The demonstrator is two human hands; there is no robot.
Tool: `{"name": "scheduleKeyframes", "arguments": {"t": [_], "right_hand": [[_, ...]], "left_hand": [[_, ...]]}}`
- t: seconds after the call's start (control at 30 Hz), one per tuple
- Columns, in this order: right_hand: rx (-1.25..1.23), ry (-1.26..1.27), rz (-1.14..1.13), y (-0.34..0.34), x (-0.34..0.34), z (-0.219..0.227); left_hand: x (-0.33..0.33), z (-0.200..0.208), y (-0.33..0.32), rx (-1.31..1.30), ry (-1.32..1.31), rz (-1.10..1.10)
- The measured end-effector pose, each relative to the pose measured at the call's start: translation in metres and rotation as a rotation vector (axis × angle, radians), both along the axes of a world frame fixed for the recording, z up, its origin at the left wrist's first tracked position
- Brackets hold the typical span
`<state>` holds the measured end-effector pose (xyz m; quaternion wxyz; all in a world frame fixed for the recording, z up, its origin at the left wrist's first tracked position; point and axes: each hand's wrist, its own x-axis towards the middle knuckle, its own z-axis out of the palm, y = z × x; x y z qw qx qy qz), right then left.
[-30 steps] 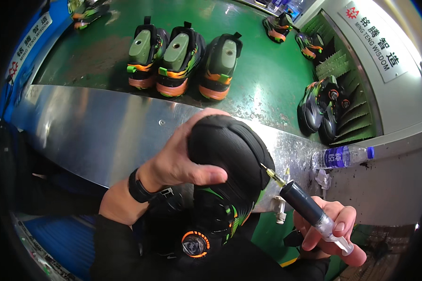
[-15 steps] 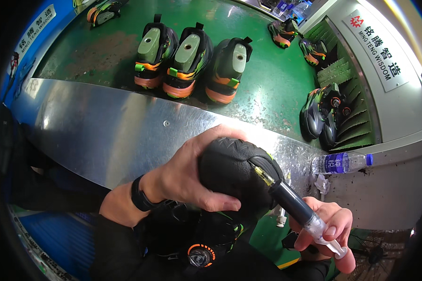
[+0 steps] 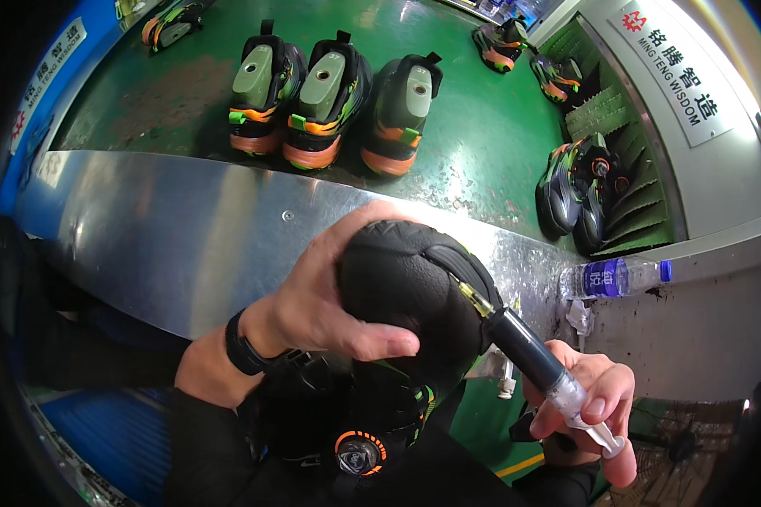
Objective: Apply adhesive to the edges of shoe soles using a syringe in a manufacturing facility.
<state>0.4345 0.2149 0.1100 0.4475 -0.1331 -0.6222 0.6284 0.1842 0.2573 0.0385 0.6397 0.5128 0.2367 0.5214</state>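
Left hand (image 3: 325, 291) grips a black shoe (image 3: 406, 275) by the toe: fingers (image 3: 370, 213) wrapped over the far left side, thumb pressed flat across the near face, so the toe sits between them. Shoe is held over the lap, toe up at the bench (image 3: 203, 211) edge, orange-ringed dial (image 3: 359, 455) lower down. Right hand (image 3: 596, 380) has its fingers closed around the rear of a dark-filled syringe (image 3: 526, 345), its white plunger end beside them. Syringe slants up-left; its yellowish tip (image 3: 475, 297) points at the seam beside the toe, can't tell if it goes in. Right fingers are well apart from the shoe, syringe spanning between. On the bench beyond: three shoes (image 3: 320, 97) in a row, heels toward the person; further shoes (image 3: 562, 190) by green bristly strips (image 3: 630, 215); clear bottle (image 3: 613, 279) lying on its side at right.
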Motion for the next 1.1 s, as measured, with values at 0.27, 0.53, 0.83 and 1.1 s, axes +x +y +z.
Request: {"name": "scheduleKeyframes", "arguments": {"t": [0.27,0.53,0.83,1.1], "right_hand": [[0.021,0.01,0.01,-0.003,0.012,-0.014],[0.034,-0.111,0.028,-0.009,0.031,-0.023],[0.037,-0.047,-0.02,-0.014,0.032,-0.033],[0.038,-0.068,-0.004,-0.017,0.03,-0.041]], "left_hand": [[-0.003,-0.013,0.007,0.11,-0.035,-0.007],[-0.002,-0.017,0.01,0.067,-0.035,0.036],[0.001,-0.016,0.008,-0.047,-0.069,0.09],[0.001,-0.015,0.007,-0.163,-0.079,0.098]]}}
